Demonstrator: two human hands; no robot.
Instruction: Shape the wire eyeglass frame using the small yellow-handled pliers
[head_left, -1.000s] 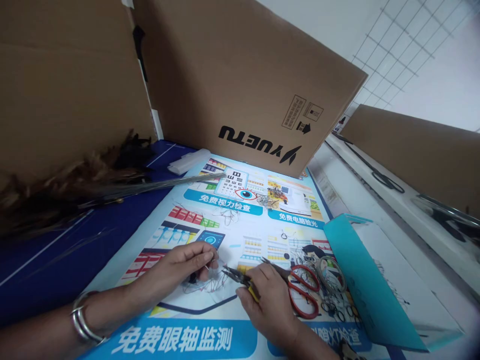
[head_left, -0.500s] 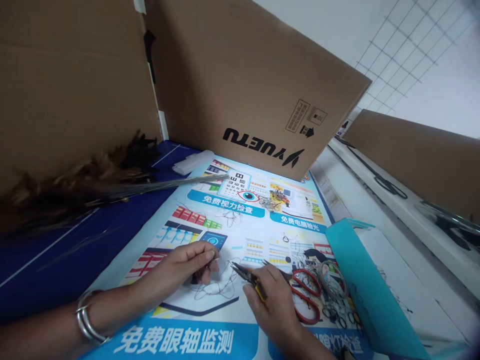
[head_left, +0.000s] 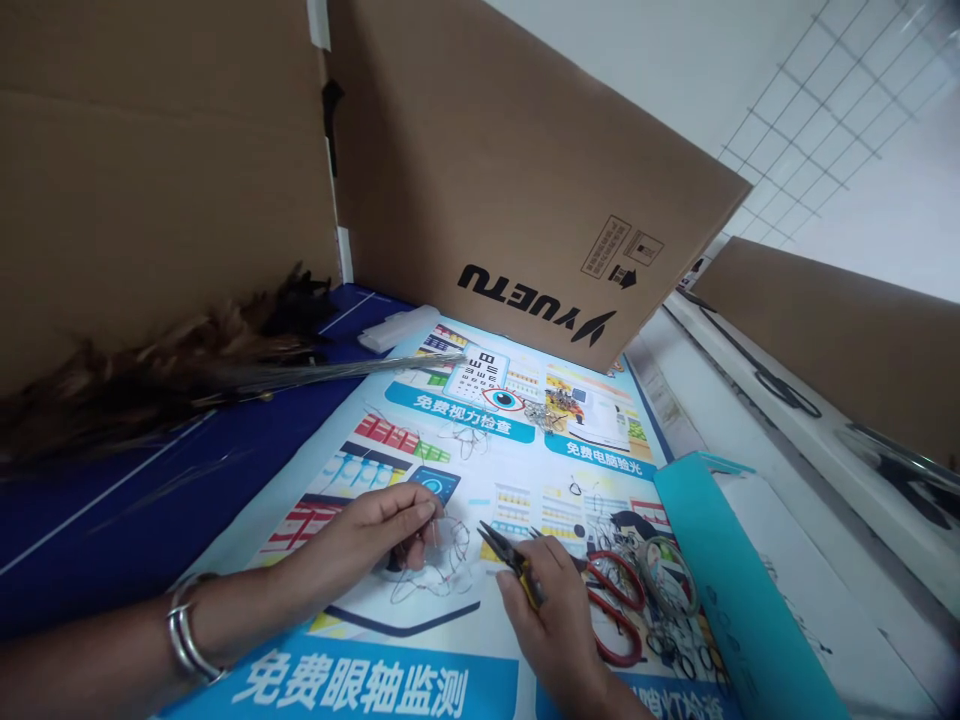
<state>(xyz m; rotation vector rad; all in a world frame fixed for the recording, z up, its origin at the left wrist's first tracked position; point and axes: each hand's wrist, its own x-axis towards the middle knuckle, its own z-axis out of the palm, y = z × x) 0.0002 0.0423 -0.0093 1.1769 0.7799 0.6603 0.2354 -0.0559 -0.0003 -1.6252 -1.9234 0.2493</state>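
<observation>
My left hand, with silver bangles on its wrist, pinches a thin, fine line. Loose loops of that line, with tiny dark and reddish bits along them, hang below the fingers over the printed sheet. My right hand is wrapped round pliers with yellow and black handles. Their slim jaws point up and left, slightly parted, a short gap from the line. Red-handled scissors lie just right of my right hand. Beside them are a round coil and a pile of small dark loops.
A teal box stands open on the right. Cardboard walls the back. Brown feathers with long clear strands lie on the blue cloth at left. A small heap of metal bits sits on the printed sheet.
The pliers have drawn back right from the line, and their jaws now stand apart from it. My left hand keeps its pinch. The whole view has shifted slightly.
</observation>
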